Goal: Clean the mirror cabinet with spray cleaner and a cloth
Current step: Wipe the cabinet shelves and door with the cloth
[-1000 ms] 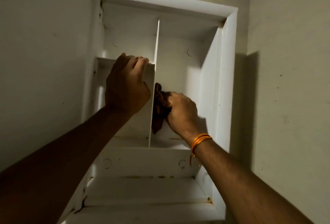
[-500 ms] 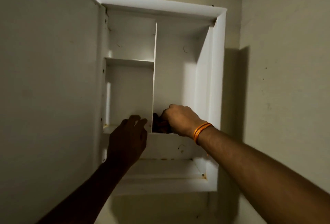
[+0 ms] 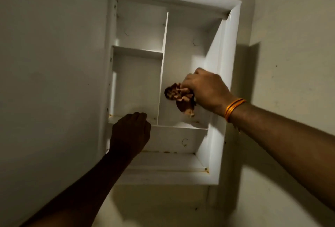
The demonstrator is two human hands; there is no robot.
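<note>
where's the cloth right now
In the head view the cloth is bunched in the right hand, right of centre. It is inside the tall right compartment of the cabinet, just right of the vertical divider.

cabinet door (image 3: 54, 81) cropped, left hand (image 3: 129, 132) fingertips hidden

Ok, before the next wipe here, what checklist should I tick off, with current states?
1. Cloth gripped in right hand: ok.
2. Cloth inside the tall right compartment: ok.
3. Left hand holding the shelf edge: ok.
4. Door swung open, out of the way: ok.
5. Brown marks on the bottom ledge wiped off: not ok.
6. Spray bottle within reach: cannot tell, not in view.
</note>
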